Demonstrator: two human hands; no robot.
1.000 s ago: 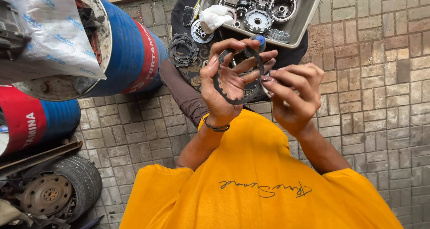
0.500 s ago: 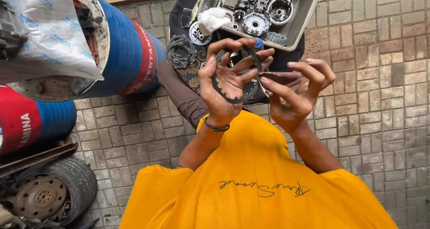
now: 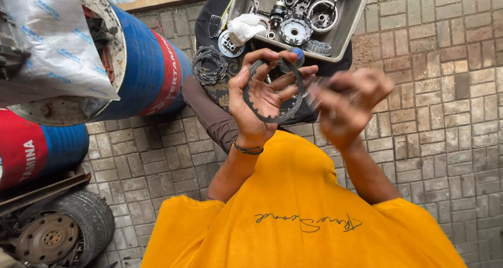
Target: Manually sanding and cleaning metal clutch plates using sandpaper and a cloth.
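My left hand (image 3: 257, 103), with a dark band at the wrist, holds up a thin dark ring-shaped plate (image 3: 272, 92) with teeth on its inner edge. Its fingers curl through and around the ring. My right hand (image 3: 346, 103) is just to the right of the ring, apart from it and smeared by motion. Whether anything is in its fingers cannot be made out. Both hands are raised over a dark patterned cloth (image 3: 209, 16) on the brick paving.
A grey tray (image 3: 348, 34) of metal gears and parts sits beyond my hands, with a white rag (image 3: 245, 27) at its corner. A stack of similar rings (image 3: 208, 64) lies on the cloth. Blue and red drums (image 3: 152, 68) and a wheel with tyre (image 3: 57, 231) stand at the left.
My right hand has come off the ring and moved to the right, now blurred. My left hand still holds the ring in about the same place.
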